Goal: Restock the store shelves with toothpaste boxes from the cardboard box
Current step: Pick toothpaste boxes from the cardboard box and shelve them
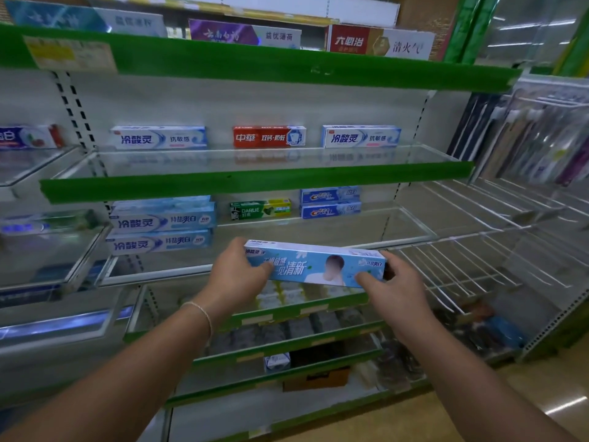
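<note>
A long light-blue toothpaste box (314, 264) with a printed figure on its front is held level in front of the shelves. My left hand (237, 274) grips its left end, thumb on the front face. My right hand (390, 283) grips its right end the same way. The box hovers just before the front rim of a glass shelf (411, 226). On that shelf stand stacked blue-white boxes (162, 224) at the left, a green Darlie box (259, 208) in the middle and two small blue boxes (330, 202) to its right. No cardboard box is clearly visible.
The shelf above (255, 183) holds two blue-white boxes (157, 137) (360, 136) and a red box (269, 136). Lower green-edged shelves (287, 342) carry dark goods. White wire racks (478, 250) and hanging toothbrush packs (541, 138) fill the right side.
</note>
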Tool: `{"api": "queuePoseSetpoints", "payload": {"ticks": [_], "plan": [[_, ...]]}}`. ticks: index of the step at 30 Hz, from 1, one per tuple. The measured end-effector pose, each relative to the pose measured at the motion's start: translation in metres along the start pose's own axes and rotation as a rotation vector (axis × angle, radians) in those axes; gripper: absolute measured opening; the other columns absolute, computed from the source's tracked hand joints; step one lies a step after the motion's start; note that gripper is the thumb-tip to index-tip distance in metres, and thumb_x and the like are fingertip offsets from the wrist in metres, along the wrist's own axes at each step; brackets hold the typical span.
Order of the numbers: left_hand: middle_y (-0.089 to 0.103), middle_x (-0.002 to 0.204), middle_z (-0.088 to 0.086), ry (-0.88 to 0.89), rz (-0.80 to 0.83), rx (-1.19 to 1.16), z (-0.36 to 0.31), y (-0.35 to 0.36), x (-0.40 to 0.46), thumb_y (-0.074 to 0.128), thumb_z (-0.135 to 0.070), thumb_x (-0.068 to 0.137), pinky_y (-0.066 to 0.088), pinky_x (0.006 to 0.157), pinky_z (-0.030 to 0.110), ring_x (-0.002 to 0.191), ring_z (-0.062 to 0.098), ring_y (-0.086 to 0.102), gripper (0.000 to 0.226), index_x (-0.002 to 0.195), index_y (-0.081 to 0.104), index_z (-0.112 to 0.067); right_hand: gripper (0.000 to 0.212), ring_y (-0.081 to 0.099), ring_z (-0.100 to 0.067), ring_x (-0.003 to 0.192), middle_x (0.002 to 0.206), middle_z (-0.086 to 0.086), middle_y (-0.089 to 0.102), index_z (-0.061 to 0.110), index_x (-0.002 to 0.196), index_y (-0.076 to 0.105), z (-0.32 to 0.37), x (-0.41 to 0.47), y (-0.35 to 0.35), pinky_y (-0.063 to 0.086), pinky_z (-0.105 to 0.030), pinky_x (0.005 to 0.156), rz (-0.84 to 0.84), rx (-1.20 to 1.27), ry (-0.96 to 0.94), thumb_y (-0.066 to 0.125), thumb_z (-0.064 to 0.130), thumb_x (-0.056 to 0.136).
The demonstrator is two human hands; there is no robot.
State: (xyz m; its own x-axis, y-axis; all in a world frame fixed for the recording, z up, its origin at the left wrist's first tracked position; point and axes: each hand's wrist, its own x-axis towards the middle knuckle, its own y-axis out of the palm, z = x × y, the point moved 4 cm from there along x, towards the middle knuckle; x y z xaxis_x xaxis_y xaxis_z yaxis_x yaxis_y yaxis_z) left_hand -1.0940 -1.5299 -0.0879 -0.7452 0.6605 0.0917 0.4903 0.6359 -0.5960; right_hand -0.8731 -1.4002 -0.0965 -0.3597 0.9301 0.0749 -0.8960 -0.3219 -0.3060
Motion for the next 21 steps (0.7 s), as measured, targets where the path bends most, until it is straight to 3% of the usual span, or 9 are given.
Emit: {"api": "queuePoseSetpoints", "payload": {"ticks": [3,8,11,14,18,21], "plan": [[0.056,0.106,-0.001,-0.008,-0.023,0.005,-0.008,0.015,0.01,0.071,-0.028,0.086,0.041,0.076,0.026,0.092,0.018,0.056,0.044,0.123,0.051,-0.014,0.031,0.066,-0.009,0.08,0.091,0.008,0.069,0.026,0.11,0.062,-0.009,0.025,-0.007,0.055,-0.03,0.067,0.02,0.023,0.003,0.066,0.007,0.087],[0.06,0.11,0.0,-0.045,-0.062,-0.023,-0.029,0.054,0.032,0.071,-0.028,0.087,0.043,0.065,0.024,0.087,0.014,0.058,0.041,0.121,0.051,-0.016,0.03,0.062,-0.005,0.073,0.088,0.012,0.066,0.03,0.103,0.061,-0.024,0.076,-0.03,0.05,-0.027,0.061,0.065,0.029,-0.043,0.065,0.005,0.088],[0.062,0.108,0.001,-0.071,-0.093,-0.05,-0.046,0.082,0.043,0.072,-0.027,0.086,0.047,0.068,0.026,0.086,0.012,0.059,0.034,0.112,0.051,-0.019,0.036,0.063,-0.007,0.079,0.093,0.01,0.066,0.024,0.117,0.06,-0.035,0.113,-0.049,0.05,-0.028,0.059,0.077,0.012,-0.056,0.065,0.006,0.087],[0.062,0.106,0.001,-0.095,-0.115,-0.052,-0.063,0.107,0.051,0.071,-0.027,0.086,0.048,0.062,0.022,0.085,0.012,0.061,0.032,0.109,0.051,-0.018,0.047,0.062,-0.014,0.086,0.105,-0.001,0.067,0.016,0.13,0.056,-0.043,0.148,-0.064,0.046,-0.028,0.065,0.102,-0.03,-0.063,0.07,0.007,0.086],[0.063,0.107,0.002,-0.135,-0.155,-0.051,-0.082,0.129,0.058,0.071,-0.025,0.086,0.055,0.077,0.032,0.094,0.018,0.063,0.035,0.112,0.05,-0.017,0.055,0.062,-0.022,0.097,0.115,-0.008,0.065,0.013,0.137,0.054,-0.05,0.185,-0.078,0.047,-0.034,0.08,0.152,-0.058,-0.087,0.072,0.009,0.085],[0.061,0.106,-0.001,-0.159,-0.176,-0.049,-0.092,0.14,0.06,0.071,-0.026,0.086,0.055,0.075,0.031,0.095,0.018,0.063,0.036,0.113,0.048,-0.019,0.053,0.062,-0.019,0.094,0.108,-0.003,0.065,0.018,0.135,0.054,-0.054,0.203,-0.085,0.048,-0.035,0.079,0.195,-0.041,-0.08,0.07,0.009,0.086]]}}
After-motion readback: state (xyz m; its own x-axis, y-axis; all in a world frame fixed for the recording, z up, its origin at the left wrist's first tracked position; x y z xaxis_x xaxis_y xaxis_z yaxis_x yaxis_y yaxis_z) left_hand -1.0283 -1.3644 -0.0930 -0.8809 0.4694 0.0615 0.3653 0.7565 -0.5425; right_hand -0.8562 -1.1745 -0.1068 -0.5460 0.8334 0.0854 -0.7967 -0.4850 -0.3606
